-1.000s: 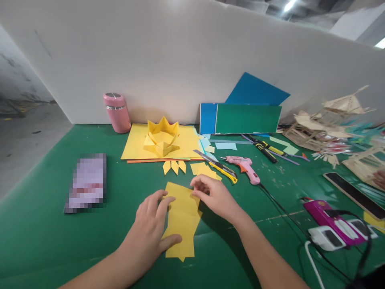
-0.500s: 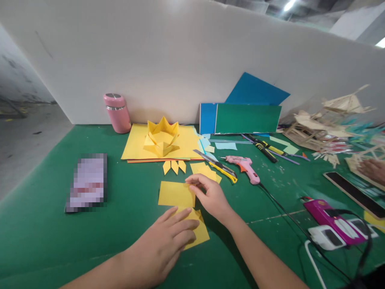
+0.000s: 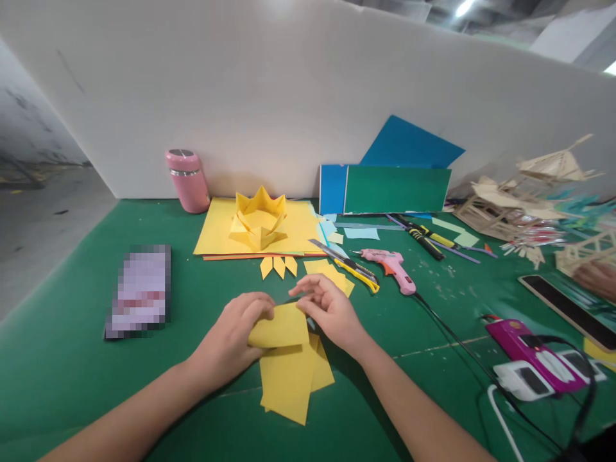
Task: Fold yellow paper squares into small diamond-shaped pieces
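Note:
Between my two hands is a small yellow paper sheet [image 3: 282, 327], tilted up off the table. My left hand [image 3: 235, 330] grips its left edge, thumb below and fingers above. At the upper right corner, my right hand [image 3: 332, 314] pinches the sheet with thumb and curled fingers. Below it lie several loose yellow paper pieces [image 3: 289, 385], overlapping on the green table. Just beyond my hands are small folded yellow petals [image 3: 279, 267] and more yellow paper pieces [image 3: 332, 273]. A folded yellow paper flower [image 3: 260, 221] stands farther back on stacked yellow sheets [image 3: 212, 231].
Right of my hands lie a yellow utility knife [image 3: 359, 273] and a pink glue gun [image 3: 392, 263], its cord running to a purple power strip [image 3: 534, 353]. A pink flask [image 3: 187, 183] stands at back left. Another person's hand [image 3: 597, 276] is at far right, near stick models [image 3: 510, 199].
My left hand has moved off the lower yellow pieces and up to the left edge of the small sheet. That sheet is now lifted and tilted toward me.

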Demonstrator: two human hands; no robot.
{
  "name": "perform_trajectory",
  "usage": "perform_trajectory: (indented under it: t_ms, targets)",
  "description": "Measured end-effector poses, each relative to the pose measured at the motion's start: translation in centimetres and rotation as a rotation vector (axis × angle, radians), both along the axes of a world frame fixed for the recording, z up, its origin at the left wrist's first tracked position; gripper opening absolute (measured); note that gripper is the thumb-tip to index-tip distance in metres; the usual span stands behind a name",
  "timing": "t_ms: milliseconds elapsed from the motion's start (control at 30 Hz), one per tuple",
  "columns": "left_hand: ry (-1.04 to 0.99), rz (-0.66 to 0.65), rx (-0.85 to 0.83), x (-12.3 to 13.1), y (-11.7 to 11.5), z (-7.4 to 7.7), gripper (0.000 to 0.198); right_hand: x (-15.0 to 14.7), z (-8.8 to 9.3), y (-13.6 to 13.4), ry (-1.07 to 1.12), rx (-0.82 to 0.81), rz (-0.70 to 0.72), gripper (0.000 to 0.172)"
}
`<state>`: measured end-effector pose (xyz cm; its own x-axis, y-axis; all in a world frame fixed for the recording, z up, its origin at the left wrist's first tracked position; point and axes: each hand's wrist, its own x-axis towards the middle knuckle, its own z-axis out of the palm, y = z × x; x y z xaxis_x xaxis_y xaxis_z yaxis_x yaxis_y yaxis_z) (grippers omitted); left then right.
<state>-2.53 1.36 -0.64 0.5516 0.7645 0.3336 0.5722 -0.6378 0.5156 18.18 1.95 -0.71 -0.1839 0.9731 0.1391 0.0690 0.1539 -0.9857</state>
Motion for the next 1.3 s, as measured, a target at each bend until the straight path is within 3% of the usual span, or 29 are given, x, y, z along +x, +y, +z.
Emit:
perform_trajectory:
  t_ms: [167,367,533,667,833,1067,1133,1233,1300]
  targets:
    - [-0.203,0.209,-0.159,0.1,0.4,0.7,0.014,0.5,-0.1,0.1,0.089,-0.006,0.05,0.018]
    - [-0.419,0.327,-0.248,0.0,1.1,0.0,0.01,1.2,0.0,-0.8,-0.085,0.03,0.335,0.027]
    - [-0.401,0.396,-0.168,0.0,1.0,-0.6,0.017,1.5,0.2,-0.9,-0.314,0.227,0.249,0.021]
    - [-0.353,0.359,-0.126,0.1,0.4,-0.6,0.024,1.2,0.4,-0.7,-0.29,0.31,0.106,0.017]
    - [-0.214,0.24,-0.04,0.3,-0.1,-0.3,0.023,0.4,0.1,-0.8,-0.113,0.148,0.206,0.052]
    - [-0.152,0.148,-0.06,0.3,0.0,0.2,0.011,0.1,0.0,-0.8,0.119,0.07,0.192,0.072]
    - [-0.167,0.134,-0.046,0.2,0.1,0.3,0.008,0.2,0.3,-0.8,0.082,0.077,0.192,0.06]
    - [-0.204,0.123,-0.005,0.2,0.0,0.5,0.009,0.2,0.4,-0.7,-0.037,0.11,0.145,0.021]
    - [-0.224,0.119,0.017,0.3,-0.1,0.8,0.011,0.3,0.4,-0.5,-0.071,0.124,0.103,0.005]
